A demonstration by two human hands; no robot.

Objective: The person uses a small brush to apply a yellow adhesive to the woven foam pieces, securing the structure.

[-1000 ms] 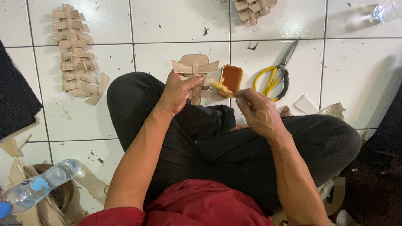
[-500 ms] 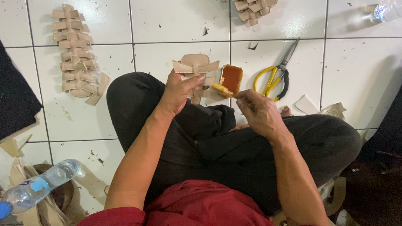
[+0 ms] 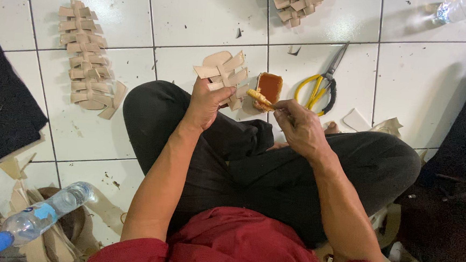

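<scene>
I sit cross-legged on a white tiled floor. My left hand holds a tan leather piece made of crossed straps, lifted over my knee. My right hand grips a small brush with yellowish glue on its tip, pointing toward the leather piece. Just beyond the brush stands a small rectangular tub of orange-brown glue on the floor.
A row of finished strap pieces lies at the left, another pile at the top. Yellow-handled scissors lie right of the tub. A plastic bottle rests at lower left, another at top right. Black material lies at the left edge.
My right hand has drawn the brush slightly back from the glue tub toward the leather piece. My left hand keeps the piece almost still.
</scene>
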